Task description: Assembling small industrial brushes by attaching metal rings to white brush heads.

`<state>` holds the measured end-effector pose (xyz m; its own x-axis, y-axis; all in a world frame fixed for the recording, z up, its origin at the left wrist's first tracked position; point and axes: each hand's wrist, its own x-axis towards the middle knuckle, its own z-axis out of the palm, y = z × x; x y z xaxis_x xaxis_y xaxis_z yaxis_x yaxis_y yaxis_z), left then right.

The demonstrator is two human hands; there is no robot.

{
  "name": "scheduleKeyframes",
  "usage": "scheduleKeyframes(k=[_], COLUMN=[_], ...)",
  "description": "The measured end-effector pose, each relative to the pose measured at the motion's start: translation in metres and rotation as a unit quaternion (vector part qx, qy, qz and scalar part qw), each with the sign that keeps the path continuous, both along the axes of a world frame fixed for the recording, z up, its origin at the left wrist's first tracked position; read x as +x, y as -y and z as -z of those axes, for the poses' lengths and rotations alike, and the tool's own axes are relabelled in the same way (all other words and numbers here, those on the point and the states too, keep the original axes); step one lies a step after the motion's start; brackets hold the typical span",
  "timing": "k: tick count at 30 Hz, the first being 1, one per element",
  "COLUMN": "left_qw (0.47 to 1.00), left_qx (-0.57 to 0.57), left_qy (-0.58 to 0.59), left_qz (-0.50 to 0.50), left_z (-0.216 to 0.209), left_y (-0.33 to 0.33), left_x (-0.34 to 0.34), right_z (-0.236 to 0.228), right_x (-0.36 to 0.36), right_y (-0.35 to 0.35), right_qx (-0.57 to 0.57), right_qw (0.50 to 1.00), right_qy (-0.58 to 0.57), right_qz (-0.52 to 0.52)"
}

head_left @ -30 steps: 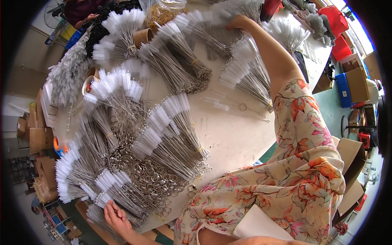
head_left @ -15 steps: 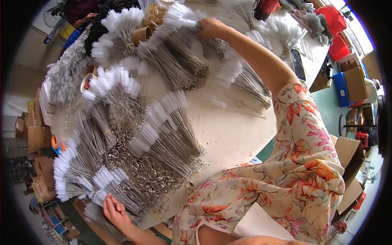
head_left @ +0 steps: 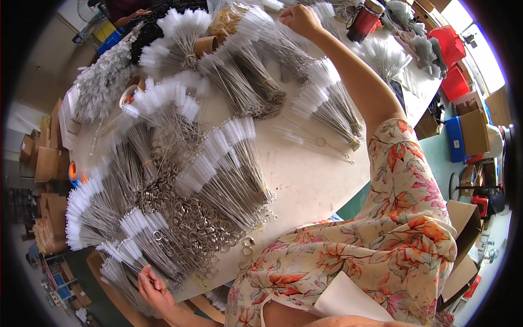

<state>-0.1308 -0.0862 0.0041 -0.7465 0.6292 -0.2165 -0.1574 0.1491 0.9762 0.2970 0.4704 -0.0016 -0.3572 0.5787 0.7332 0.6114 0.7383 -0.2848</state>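
Far from me, my right hand (head_left: 301,20) is curled closed beside white-bristled wire tube brushes; what it grips, if anything, is hidden. A white brush tip (head_left: 272,4) shows just past its fingers. Left of it lies a spread bundle of tube brushes (head_left: 278,38). At the near left, my left hand (head_left: 154,289) rests palm up by the table edge, fingers loosely bent and apart, with nothing visible in them. Next to its fingertips lie brush bundles (head_left: 128,253). A heap of metal rings (head_left: 204,223) spreads beyond it, under a large brush bundle (head_left: 226,166).
More brush bundles (head_left: 239,79) cover the far table. Some loose brushes (head_left: 316,143) lie on the white tabletop (head_left: 305,185). A dark red flask (head_left: 365,20) stands at the far right. Cardboard boxes (head_left: 463,229) are on the right. Another person's hand (head_left: 136,16) shows at the far left.
My right hand has lifted off the far brush bundle and moved right and farther away; the bundle now lies spread on the table. My left hand has barely moved. The view has shifted slightly.
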Motion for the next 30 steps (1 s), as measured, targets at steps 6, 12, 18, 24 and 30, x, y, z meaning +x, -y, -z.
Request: scheduleKeyframes(k=[6,12,18,24,30], left_qw=[0.999,0.988,0.991,0.937,0.875], left_qx=[0.016,0.047,0.119,0.204,0.307], left_qy=[0.023,0.043,-0.033,-0.135,-0.326], left_qz=[-0.033,-0.139,0.058,0.249,0.185], left_z=[0.006,0.021,-0.008,-0.023,0.028], left_y=[0.035,0.042,-0.035,-0.125,-0.135], left_x=[0.014,0.033,0.083,0.170,0.202], right_z=[0.005,-0.040,-0.091,-0.062,-0.013], right_x=[-0.005,-0.001,-0.043,-0.120,-0.098], right_y=[-0.036,-0.019,0.113,0.306,0.369], right_qx=[-0.295,-0.134,-0.438,-0.568,-0.464], right_qw=[0.932,0.955,0.772,0.628,0.678], right_qy=[0.156,0.049,-0.355,-0.355,-0.383], right_qz=[0.144,0.259,-0.295,-0.397,-0.421])
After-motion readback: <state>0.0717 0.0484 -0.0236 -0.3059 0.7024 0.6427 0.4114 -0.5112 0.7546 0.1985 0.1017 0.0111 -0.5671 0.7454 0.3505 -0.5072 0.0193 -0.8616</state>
